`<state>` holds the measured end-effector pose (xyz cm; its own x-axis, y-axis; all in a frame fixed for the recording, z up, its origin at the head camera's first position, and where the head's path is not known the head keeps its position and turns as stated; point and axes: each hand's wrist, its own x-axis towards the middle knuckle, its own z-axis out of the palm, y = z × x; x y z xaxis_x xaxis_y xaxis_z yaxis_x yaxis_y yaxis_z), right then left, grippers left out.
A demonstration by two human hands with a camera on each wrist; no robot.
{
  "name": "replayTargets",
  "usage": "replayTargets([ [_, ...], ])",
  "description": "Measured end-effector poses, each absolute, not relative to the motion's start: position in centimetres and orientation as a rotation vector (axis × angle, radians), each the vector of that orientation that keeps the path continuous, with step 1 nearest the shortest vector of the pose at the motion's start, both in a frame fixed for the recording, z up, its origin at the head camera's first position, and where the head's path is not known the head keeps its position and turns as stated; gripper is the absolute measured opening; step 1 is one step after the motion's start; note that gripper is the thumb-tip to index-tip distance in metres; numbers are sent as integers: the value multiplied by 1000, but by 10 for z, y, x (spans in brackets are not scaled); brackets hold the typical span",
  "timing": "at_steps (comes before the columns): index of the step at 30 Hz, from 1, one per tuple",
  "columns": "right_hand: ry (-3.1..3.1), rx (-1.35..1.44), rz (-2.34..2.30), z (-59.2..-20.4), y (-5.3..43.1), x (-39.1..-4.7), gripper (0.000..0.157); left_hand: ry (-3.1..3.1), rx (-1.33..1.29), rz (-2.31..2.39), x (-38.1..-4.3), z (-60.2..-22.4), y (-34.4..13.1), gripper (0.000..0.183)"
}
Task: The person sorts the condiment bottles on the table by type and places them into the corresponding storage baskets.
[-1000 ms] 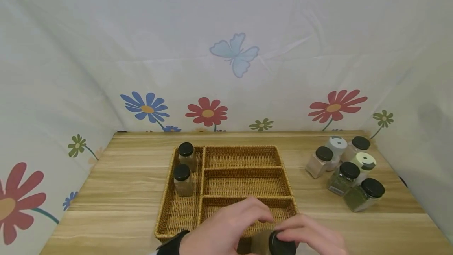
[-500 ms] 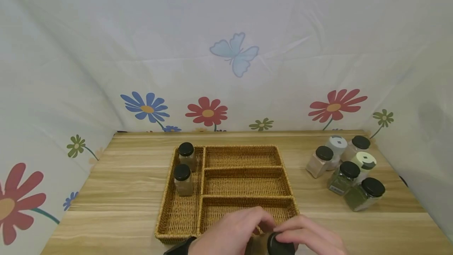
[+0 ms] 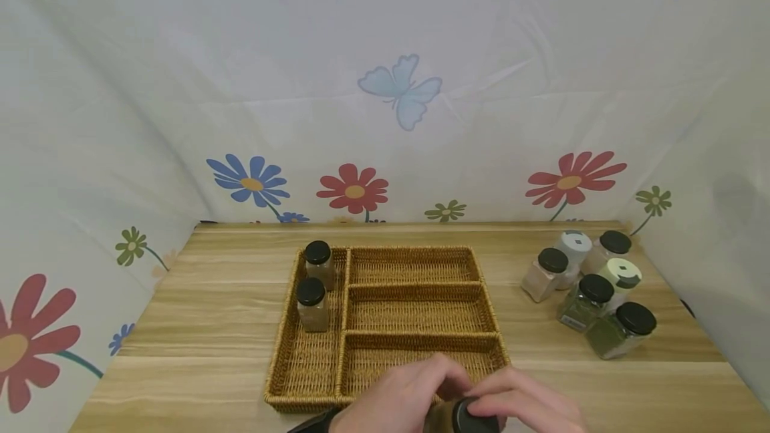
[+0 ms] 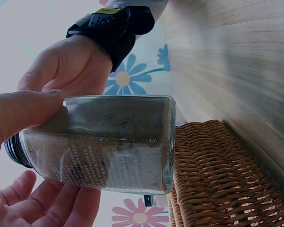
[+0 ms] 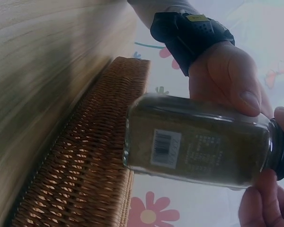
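Note:
Both hands hold a clear glass spice jar (image 4: 109,142) with brown powder inside and a black lid (image 3: 475,416). My left hand (image 3: 397,399) grips the body, its thumb (image 4: 28,109) along the glass near the lid. The lid is between the fingers of my right hand (image 3: 529,399). The jar stands lid up, its base close to the basket's outer wall (image 5: 90,156) in the right wrist view. A printed barcode label (image 5: 165,147) shows on one side. In the head view, the jar's lower part is hidden.
A divided wicker basket (image 3: 343,336) lies on the wooden table (image 3: 198,326). Two black-lidded jars (image 3: 313,313) stand in its left compartment. Several more spice jars (image 3: 583,303) are grouped at the right. A flowered cloth (image 3: 289,85) hangs around the table.
My left hand has shifted a little right and toward me round the jar, uncovering more of the basket's front. The right hand stays almost still on the lid.

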<state>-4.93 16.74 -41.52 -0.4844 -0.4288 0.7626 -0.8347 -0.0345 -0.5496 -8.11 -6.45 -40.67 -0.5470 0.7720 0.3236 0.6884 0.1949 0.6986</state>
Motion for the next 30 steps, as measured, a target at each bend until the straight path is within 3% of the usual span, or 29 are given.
replayTargets([
  [14,-1936,1377,1470,-404,173,-53,44,2324,1445,1316,-86,-400,-72,50],
  [21,-2019,1263,1411,-401,171,-52,47,2383,1398,1290,-88,-397,-76,51],
  [30,-2040,1187,1204,-408,193,-78,42,2384,1415,1321,-88,-393,-77,50],
])
